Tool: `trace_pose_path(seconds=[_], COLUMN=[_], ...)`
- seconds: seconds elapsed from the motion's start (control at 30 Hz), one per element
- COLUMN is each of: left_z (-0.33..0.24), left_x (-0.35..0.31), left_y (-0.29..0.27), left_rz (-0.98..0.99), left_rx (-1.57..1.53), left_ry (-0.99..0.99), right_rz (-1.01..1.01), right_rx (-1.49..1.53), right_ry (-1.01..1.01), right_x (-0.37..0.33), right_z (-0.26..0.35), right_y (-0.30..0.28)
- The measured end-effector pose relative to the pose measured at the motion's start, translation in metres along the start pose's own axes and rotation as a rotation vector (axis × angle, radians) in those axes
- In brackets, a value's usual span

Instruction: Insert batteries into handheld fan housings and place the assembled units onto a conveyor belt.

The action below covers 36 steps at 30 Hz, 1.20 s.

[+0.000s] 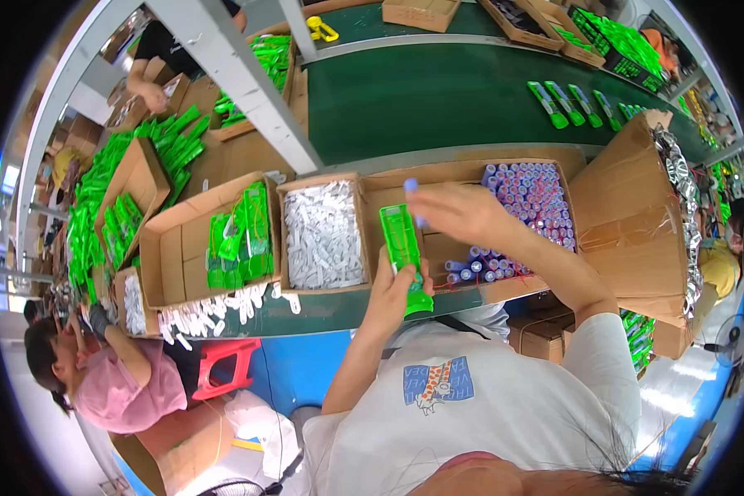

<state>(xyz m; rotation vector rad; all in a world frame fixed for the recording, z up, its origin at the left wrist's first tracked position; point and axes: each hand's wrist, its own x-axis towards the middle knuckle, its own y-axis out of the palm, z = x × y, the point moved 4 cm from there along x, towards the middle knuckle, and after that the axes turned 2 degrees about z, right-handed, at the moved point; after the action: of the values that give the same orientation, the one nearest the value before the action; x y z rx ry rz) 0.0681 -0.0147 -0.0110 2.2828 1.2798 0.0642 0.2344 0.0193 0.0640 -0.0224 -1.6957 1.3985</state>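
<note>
One green case [401,231] is clamped in the left hand [393,289], held upright over the front edge of the battery box [546,285]. The right hand [455,213], blurred by motion, appears to pinch one blue battery [411,185] beside the case's upper end; the hands are apart. Three cartons stand in a row along the near counter [335,312]: the battery box, batteries [533,198] too many to count; a strip box [358,217], filled with uncounted white strips [322,236]; and a case box [167,263], its green cases overlapping, number not determinable. One tall carton [628,198] adjoins the battery box on the right. Loose white pieces [211,318] crowd the counter's front edge, several overhanging. On the far counter [413,99], four separate cases [579,106] lie in line, with a further cluster to their right, uncountable. Open room: the far counter's wide stretch left of those four, and the battery box's left portion, behind the held case. One red stool [226,368] stands below the counter edge.
</note>
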Motion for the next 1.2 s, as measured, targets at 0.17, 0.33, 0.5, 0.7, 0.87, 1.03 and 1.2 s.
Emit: trace_pose_path(seconds=[0.17,0.33,0.5,0.7,0.87,1.03,1.2], left_z=[-0.007,-0.009,-0.033,-0.019,0.001,-0.01,-0.009], left_x=[-0.002,-0.006,-0.018,-0.037,-0.055,-0.071,-0.084], left_y=[-0.005,-0.02,-0.029,-0.032,-0.029,-0.025,-0.064], left_rz=[-0.04,-0.042,-0.02,0.058,0.021,-0.042,-0.145], left_rx=[0.072,0.072,-0.007,-0.101,0.161,0.201,-0.095], left_ry=[0.061,0.079,0.088,0.08,-0.152,-0.105,0.077], right_rz=[0.044,0.266,0.273,0.102,0.856,0.987,0.559], right_rx=[0.188,-0.013,-0.051,1.097,1.165,1.175,0.593], right_ry=[-0.108,0.027,-0.004,0.709,0.527,0.497,0.063], right_x=[0.003,0.004,0.03,0.057,0.049,0.055,0.118], right_z=[0.052,0.074,0.079,0.002,0.034,0.047,0.012], right_y=[0.006,0.034,0.039,0.056,0.081,0.095,0.131])
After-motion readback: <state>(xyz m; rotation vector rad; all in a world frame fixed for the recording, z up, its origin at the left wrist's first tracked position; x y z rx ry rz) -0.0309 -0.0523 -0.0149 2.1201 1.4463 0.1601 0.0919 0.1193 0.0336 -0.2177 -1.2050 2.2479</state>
